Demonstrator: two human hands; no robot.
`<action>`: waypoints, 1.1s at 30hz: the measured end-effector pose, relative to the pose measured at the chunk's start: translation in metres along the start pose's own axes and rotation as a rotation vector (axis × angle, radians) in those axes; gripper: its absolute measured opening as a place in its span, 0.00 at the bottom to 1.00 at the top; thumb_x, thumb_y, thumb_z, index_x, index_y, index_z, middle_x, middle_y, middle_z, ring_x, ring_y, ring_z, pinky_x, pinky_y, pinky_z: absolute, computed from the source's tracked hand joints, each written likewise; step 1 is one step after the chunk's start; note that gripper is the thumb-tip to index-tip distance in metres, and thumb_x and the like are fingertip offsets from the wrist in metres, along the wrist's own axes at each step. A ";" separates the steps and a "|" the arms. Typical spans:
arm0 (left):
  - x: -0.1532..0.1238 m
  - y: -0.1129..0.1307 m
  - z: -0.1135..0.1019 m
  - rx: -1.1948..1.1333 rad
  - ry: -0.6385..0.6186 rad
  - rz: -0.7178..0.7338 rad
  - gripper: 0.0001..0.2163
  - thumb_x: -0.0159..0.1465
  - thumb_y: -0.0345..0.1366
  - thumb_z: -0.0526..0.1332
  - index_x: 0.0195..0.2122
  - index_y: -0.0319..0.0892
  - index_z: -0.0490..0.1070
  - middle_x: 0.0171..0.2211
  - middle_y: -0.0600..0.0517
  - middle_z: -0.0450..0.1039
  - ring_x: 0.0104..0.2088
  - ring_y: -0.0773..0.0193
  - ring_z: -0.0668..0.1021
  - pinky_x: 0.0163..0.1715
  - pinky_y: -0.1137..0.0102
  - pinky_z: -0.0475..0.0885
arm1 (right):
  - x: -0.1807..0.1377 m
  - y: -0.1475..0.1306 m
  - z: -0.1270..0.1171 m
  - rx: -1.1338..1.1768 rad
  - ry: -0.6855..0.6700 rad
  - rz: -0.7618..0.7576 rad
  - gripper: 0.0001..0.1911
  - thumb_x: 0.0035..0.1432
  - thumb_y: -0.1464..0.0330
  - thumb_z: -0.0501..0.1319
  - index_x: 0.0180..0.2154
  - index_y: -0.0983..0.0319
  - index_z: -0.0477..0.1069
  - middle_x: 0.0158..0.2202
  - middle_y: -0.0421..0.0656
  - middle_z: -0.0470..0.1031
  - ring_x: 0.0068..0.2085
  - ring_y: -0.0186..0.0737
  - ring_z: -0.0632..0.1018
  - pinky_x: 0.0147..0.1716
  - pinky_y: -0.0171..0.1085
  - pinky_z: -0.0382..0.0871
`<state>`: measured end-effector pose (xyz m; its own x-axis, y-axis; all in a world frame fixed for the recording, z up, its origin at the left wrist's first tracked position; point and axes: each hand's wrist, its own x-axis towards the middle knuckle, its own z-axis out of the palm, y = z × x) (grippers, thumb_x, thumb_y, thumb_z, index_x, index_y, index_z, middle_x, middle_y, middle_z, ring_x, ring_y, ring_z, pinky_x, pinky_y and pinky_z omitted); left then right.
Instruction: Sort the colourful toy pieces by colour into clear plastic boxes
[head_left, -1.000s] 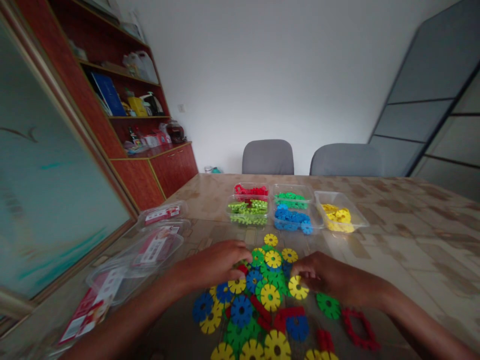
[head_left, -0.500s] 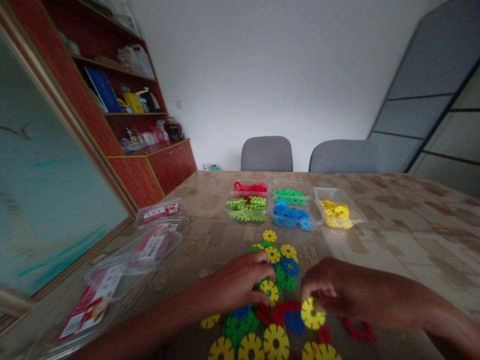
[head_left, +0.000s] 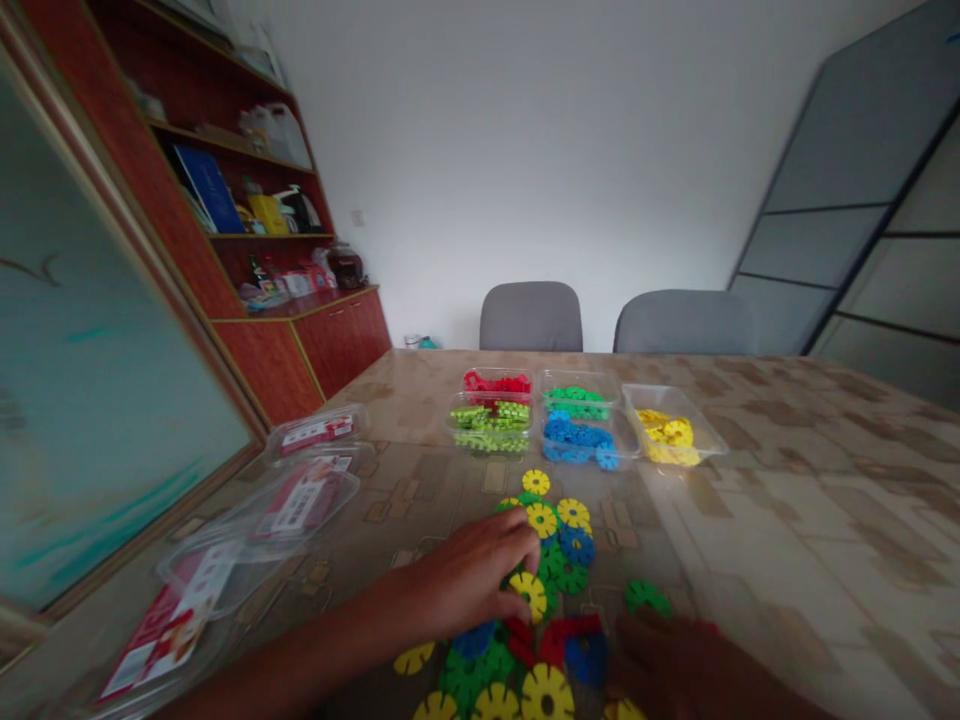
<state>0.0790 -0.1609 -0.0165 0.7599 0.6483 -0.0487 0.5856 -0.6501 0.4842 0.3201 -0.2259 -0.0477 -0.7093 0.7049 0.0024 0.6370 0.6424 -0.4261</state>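
My left hand (head_left: 491, 572) is over the loose pile in front of me, its thumb and fingers closed on a yellow notched disc (head_left: 529, 596). Beyond its fingertips lie more discs, among them a blue disc (head_left: 577, 546) and a green disc (head_left: 572, 578). My right hand (head_left: 660, 655), dark and smeared by motion, is low on the right; its fingers cannot be made out. Just past it a green disc (head_left: 647, 597) rests on the table. Between the hands are a red piece (head_left: 559, 640) and a blue disc (head_left: 586, 658). Several yellow discs (head_left: 547, 692) line the bottom edge.
Behind the pile stand clear tubs: red pieces (head_left: 497, 383), light green pieces (head_left: 491, 425), green discs (head_left: 576, 402), blue discs (head_left: 577, 440) and yellow discs (head_left: 666, 435). Clear lids with labels (head_left: 311, 495) lie at the left. Two grey chairs (head_left: 531, 315) are at the far side.
My right hand has moved down and nearer to me; the yellow disc it held is no longer visible in it. A green disc now shows beyond that hand. My left hand stays in place.
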 end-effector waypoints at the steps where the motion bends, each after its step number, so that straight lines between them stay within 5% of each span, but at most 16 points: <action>1: 0.000 0.000 0.000 0.005 -0.005 -0.007 0.14 0.54 0.31 0.69 0.37 0.44 0.64 0.42 0.53 0.65 0.44 0.60 0.71 0.38 0.72 0.63 | -0.001 0.000 0.004 -0.037 0.055 -0.032 0.11 0.57 0.68 0.57 0.40 0.51 0.75 0.34 0.43 0.79 0.33 0.46 0.77 0.29 0.37 0.69; 7: -0.002 0.000 -0.001 0.043 -0.007 0.024 0.12 0.55 0.33 0.69 0.35 0.43 0.65 0.40 0.54 0.66 0.41 0.61 0.72 0.36 0.74 0.63 | -0.001 -0.001 0.009 -0.235 0.221 -0.147 0.08 0.60 0.68 0.54 0.29 0.59 0.70 0.29 0.42 0.76 0.27 0.38 0.73 0.24 0.33 0.62; 14: -0.001 -0.001 -0.004 0.029 0.043 0.070 0.05 0.60 0.29 0.64 0.32 0.43 0.67 0.34 0.55 0.68 0.38 0.64 0.73 0.36 0.74 0.62 | 0.013 0.002 0.012 -0.240 0.073 -0.083 0.04 0.51 0.74 0.60 0.26 0.61 0.70 0.29 0.43 0.77 0.27 0.40 0.76 0.23 0.33 0.63; 18: 0.001 -0.002 -0.005 -0.116 0.081 0.016 0.02 0.60 0.30 0.61 0.32 0.42 0.69 0.28 0.56 0.67 0.31 0.66 0.72 0.31 0.75 0.61 | 0.009 -0.008 -0.008 0.002 0.046 -0.018 0.07 0.45 0.76 0.63 0.30 0.60 0.73 0.30 0.43 0.79 0.29 0.42 0.78 0.24 0.33 0.67; 20: 0.002 -0.002 -0.004 -0.262 0.077 -0.040 0.01 0.60 0.29 0.60 0.32 0.41 0.69 0.25 0.58 0.65 0.26 0.69 0.69 0.26 0.76 0.59 | 0.006 -0.016 -0.024 0.174 0.131 0.040 0.14 0.47 0.76 0.61 0.38 0.58 0.74 0.37 0.43 0.79 0.36 0.42 0.79 0.33 0.34 0.71; 23: 0.003 -0.003 -0.001 -0.495 0.043 -0.108 0.01 0.60 0.30 0.58 0.32 0.40 0.68 0.21 0.59 0.63 0.21 0.71 0.66 0.21 0.78 0.57 | 0.007 -0.018 -0.040 0.412 0.121 0.091 0.13 0.50 0.77 0.58 0.37 0.58 0.73 0.34 0.38 0.79 0.34 0.36 0.78 0.33 0.30 0.70; 27: 0.005 -0.002 0.004 -0.705 -0.022 -0.132 0.03 0.59 0.33 0.59 0.32 0.40 0.66 0.21 0.59 0.64 0.20 0.71 0.68 0.19 0.78 0.59 | 0.018 -0.005 -0.037 0.521 0.172 0.190 0.03 0.52 0.71 0.58 0.31 0.62 0.71 0.28 0.38 0.76 0.27 0.34 0.73 0.25 0.29 0.66; 33: 0.006 -0.002 0.016 -0.709 -0.023 -0.168 0.03 0.56 0.31 0.60 0.30 0.40 0.65 0.20 0.59 0.65 0.20 0.70 0.71 0.18 0.79 0.60 | 0.023 0.009 -0.023 0.491 0.212 0.209 0.04 0.54 0.68 0.59 0.32 0.62 0.71 0.30 0.40 0.77 0.30 0.36 0.74 0.29 0.31 0.67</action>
<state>0.0872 -0.1625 -0.0319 0.6860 0.7033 -0.1866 0.3773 -0.1246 0.9177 0.3160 -0.1971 -0.0308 -0.4746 0.8796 0.0328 0.5061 0.3032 -0.8074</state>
